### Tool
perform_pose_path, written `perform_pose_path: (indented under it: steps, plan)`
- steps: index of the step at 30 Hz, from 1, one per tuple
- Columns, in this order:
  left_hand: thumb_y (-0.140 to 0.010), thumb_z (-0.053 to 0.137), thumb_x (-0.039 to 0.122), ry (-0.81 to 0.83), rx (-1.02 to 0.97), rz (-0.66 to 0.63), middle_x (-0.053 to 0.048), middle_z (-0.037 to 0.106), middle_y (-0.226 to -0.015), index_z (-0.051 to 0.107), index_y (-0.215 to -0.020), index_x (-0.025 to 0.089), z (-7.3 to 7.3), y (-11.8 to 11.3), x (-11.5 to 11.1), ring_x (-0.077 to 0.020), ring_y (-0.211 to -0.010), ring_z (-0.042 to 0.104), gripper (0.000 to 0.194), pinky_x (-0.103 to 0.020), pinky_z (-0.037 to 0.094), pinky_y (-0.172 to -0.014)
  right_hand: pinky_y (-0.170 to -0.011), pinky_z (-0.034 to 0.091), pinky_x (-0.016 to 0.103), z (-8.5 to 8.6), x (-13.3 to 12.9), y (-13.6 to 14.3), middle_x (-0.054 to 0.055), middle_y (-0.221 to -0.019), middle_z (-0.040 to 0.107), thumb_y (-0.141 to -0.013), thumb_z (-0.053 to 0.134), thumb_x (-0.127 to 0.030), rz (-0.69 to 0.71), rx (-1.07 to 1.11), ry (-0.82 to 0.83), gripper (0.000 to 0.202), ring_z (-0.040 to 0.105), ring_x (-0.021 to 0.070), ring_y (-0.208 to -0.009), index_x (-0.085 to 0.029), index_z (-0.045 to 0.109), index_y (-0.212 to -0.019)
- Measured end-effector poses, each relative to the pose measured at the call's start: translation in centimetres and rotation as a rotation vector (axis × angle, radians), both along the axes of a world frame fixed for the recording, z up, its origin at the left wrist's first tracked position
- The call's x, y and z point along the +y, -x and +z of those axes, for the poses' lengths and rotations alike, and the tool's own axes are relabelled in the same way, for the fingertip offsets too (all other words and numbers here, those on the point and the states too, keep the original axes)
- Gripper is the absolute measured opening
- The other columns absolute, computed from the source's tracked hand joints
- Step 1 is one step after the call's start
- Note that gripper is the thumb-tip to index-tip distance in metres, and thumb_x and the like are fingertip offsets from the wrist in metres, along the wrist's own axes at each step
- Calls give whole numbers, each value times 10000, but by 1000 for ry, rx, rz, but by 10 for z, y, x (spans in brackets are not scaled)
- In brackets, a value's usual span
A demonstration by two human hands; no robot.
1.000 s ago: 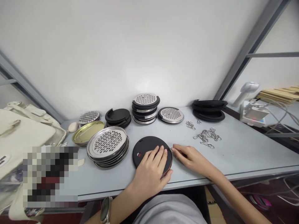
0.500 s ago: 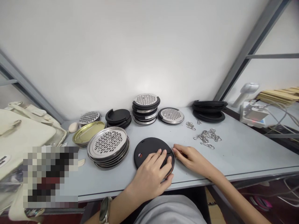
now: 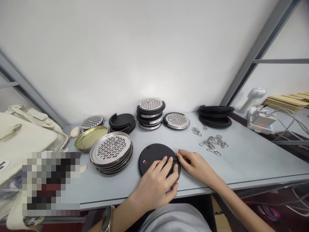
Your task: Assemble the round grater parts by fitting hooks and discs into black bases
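Note:
A round black disc (image 3: 154, 154) lies at the table's front, with a small slot and a hole through its face. Across its right side rests my left hand (image 3: 158, 180), fingers spread over the top and thumb at the near rim, gripping it. My right hand (image 3: 191, 162) pinches a small metal wire clip (image 3: 176, 154) against the disc's right edge; most of the clip is hidden by the fingertips. Right of that hand, several loose wire clips (image 3: 214, 141) lie in a tangled heap, with a smaller group (image 3: 196, 131) behind them.
Stacked grater discs (image 3: 112, 149) and gold lids (image 3: 91, 137) stand at left. Along the wall are black rings (image 3: 122, 121), a tall grater stack (image 3: 151, 112), a single grater (image 3: 177, 120) and more black rings (image 3: 215, 116). A handheld scanner (image 3: 253, 96) stands at far right.
My right hand has shifted slightly left, bringing the wire clip closer against the disc's edge. My left hand keeps its hold on the disc.

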State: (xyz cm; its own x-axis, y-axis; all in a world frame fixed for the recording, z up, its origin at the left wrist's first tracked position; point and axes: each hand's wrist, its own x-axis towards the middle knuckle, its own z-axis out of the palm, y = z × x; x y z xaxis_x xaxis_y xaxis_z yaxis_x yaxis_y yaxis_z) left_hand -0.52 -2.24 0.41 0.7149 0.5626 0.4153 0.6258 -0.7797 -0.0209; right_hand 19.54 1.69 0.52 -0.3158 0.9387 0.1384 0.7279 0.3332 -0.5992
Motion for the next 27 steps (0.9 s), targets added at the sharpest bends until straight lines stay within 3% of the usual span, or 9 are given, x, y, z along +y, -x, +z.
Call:
perform_pose_path:
  steps: [19,27]
  plan:
    - [-916,413,324,-15,6,3,-131,466,-1378,474,-1309,122,-4,-1,1,-283,-1263,432,446,-389,379,-1001,-524,236,237,0,-1,-6,-59,-544,388,-904,369,-247,101,-65,-11,239,337,99,-502,-207,324,-672]
    - [-912,420,325,-24,2,3,-132,475,-1369,473,-1312,124,-4,0,1,-286,-1261,435,451,-394,384,-997,-560,265,247,0,0,-7,-39,-588,447,-962,293,-307,126,-63,-23,278,393,116,-528,-210,383,-717]
